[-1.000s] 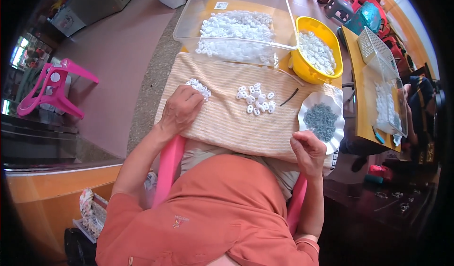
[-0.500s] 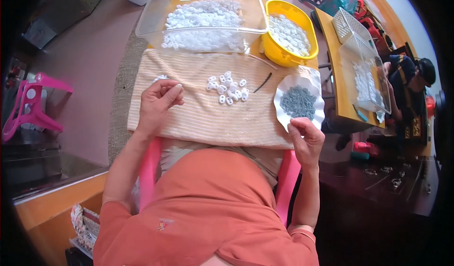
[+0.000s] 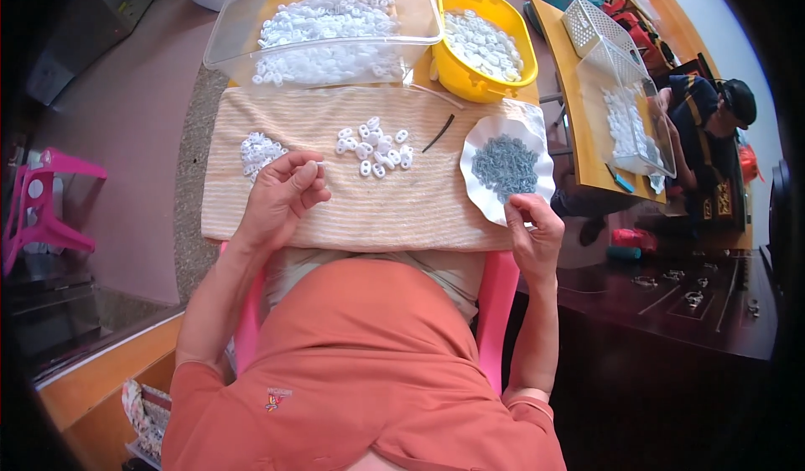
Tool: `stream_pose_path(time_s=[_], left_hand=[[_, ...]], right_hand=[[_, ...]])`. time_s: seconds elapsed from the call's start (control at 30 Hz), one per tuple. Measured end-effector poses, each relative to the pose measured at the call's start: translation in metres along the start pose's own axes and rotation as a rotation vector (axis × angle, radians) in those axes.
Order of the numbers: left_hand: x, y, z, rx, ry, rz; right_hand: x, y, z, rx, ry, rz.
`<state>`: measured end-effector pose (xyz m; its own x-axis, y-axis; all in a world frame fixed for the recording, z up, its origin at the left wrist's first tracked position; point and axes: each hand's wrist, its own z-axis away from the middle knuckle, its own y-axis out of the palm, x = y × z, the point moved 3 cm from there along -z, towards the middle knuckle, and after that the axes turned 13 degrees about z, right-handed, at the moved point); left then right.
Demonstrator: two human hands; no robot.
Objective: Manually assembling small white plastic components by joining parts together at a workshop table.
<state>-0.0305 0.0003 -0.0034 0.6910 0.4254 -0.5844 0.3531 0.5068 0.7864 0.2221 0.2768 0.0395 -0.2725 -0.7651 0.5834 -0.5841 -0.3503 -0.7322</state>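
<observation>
My left hand (image 3: 287, 193) is raised over the left part of a striped towel (image 3: 335, 215), with thumb and forefinger pinched on a small white piece (image 3: 319, 163). Beside it lies a pile of small white pieces (image 3: 258, 149). Mid-towel is a loose cluster of white oval pieces with two holes (image 3: 366, 168). On the right, a white wavy-rimmed dish (image 3: 475, 190) holds a heap of tiny grey pieces (image 3: 505, 163). At the dish's near edge, my right hand (image 3: 538, 230) has its thumb and forefinger pressed together; anything between them is too small to make out.
Behind the towel stand a clear plastic bin (image 3: 323, 54) and a yellow basin (image 3: 482, 90), both holding many white pieces. A short black strip (image 3: 438, 133) lies near the dish. At right, another person (image 3: 700, 106) sits by a table with a clear container (image 3: 641, 157).
The view has shifted, so the table appears further left. My left hand has moved rightward off the small white pile, which now shows. My right hand stays by the dish's near edge.
</observation>
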Motion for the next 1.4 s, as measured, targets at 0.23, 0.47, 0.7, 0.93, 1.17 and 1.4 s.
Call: stream_pose_path(time_s=[0.23,0.47,0.7,0.93,1.17,1.4], left_hand=[[0.007,0.004,-0.001,0.011,-0.057,0.009],[0.015,0.006,-0.003,0.039,-0.072,-0.113],[0.016,0.017,0.002,0.044,-0.072,-0.156],[0.020,0.016,0.006,0.083,-0.080,-0.256],[0.031,0.006,0.006,0.068,-0.123,-0.199],[0.030,0.010,0.006,0.050,-0.094,-0.218]], right_hand=[[0.018,0.009,0.003,-0.007,-0.072,0.108],[0.068,0.051,-0.004,0.110,-0.245,0.178],[0.093,0.076,-0.038,0.274,-0.316,0.366],[0.085,0.087,-0.045,0.407,-0.349,0.486],[0.076,0.100,-0.045,0.479,-0.420,0.602],[0.094,0.093,-0.042,0.411,-0.572,0.696]])
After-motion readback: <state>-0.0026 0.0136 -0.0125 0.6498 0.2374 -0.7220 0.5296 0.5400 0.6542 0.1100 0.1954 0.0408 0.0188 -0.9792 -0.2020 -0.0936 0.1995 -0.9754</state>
